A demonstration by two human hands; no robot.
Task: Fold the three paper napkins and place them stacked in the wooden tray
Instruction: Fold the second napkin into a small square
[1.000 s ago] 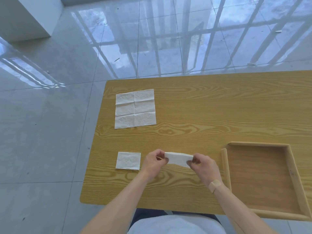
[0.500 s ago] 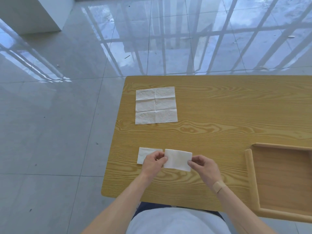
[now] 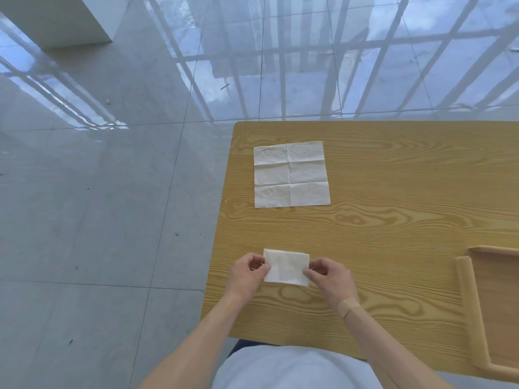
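A folded white napkin [image 3: 286, 267] lies near the table's front left, on top of another folded napkin whose edge peeks out at the back. My left hand [image 3: 247, 273] pinches its left edge and my right hand [image 3: 328, 277] pinches its right edge. An unfolded white napkin [image 3: 290, 175] with crease lines lies flat farther back on the table. The wooden tray [image 3: 466, 299] sits at the right edge of the view, only its left part visible.
The wooden table [image 3: 393, 220] ends at its left edge close to the napkins; beyond it is shiny grey tiled floor [image 3: 98, 220]. A white pillar base [image 3: 70, 21] stands at the far left.
Both hands carried the folded napkin leftward and set it over the smaller folded napkin, which is now almost covered. The view shifted left, so less of the tray shows.
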